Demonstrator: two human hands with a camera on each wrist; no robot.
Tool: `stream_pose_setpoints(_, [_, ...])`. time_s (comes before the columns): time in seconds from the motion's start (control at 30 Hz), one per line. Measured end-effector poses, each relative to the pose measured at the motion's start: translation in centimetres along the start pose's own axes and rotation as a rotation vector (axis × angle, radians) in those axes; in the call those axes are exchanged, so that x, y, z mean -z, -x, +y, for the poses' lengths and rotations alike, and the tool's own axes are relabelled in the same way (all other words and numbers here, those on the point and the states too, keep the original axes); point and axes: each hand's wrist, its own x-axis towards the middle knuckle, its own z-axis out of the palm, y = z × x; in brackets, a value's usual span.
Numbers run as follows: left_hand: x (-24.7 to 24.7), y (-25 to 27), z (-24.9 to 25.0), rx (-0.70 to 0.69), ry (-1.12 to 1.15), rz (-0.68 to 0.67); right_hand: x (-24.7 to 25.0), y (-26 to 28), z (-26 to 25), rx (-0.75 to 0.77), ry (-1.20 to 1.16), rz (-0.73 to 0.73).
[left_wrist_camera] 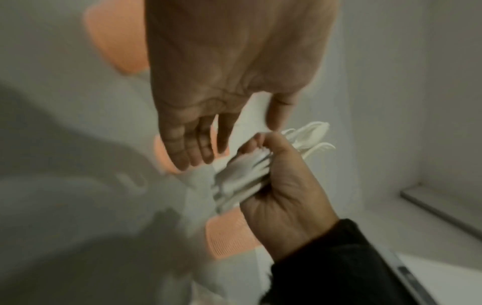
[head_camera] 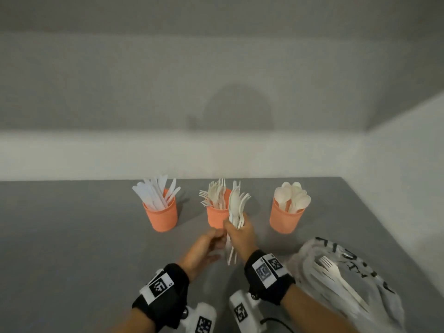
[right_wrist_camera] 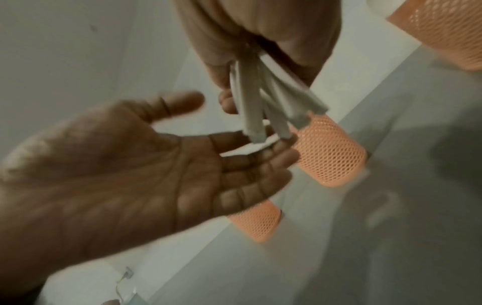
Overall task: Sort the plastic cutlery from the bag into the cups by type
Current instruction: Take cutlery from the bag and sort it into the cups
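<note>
Three orange cups stand in a row on the grey table: the left cup (head_camera: 160,218) holds knives, the middle cup (head_camera: 216,218) forks, the right cup (head_camera: 286,221) spoons. My right hand (head_camera: 237,233) grips a bundle of white cutlery (head_camera: 236,207) upright, just in front of the middle cup; fork tines and a spoon bowl show at its top. My left hand (head_camera: 211,241) is beside the bundle's lower handles. In the right wrist view the left hand (right_wrist_camera: 250,165) lies palm open, its fingers touching the handle ends (right_wrist_camera: 260,115). In the left wrist view the right hand (left_wrist_camera: 281,181) clasps the bundle (left_wrist_camera: 242,177).
A crumpled clear plastic bag (head_camera: 374,292) with black print lies at the front right, with a white fork (head_camera: 336,275) and more cutlery in it. White walls close the table at the back and right. Bare grey table lies to the left.
</note>
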Motion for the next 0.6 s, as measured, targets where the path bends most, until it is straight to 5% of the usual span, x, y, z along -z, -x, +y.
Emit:
stream_pose_setpoints(0.17, [1.3, -0.6, 0.9, -0.208, -0.106, -0.001, -3.1, 1.4, 1.6, 0.033, 0.218, -0.148])
stream_pose_setpoints(0.33, [2.1, -1.4, 0.7, -0.105, 0.047, 0.201, -4.5, 2.6, 0.8, 0.117, 0.356, -0.259])
stream_pose_setpoints(0.6, [3.6, -1.6, 2.2, -0.081, 0.187, -0.041, -3.5, 1.1, 0.0, -0.137, 0.146, -0.59])
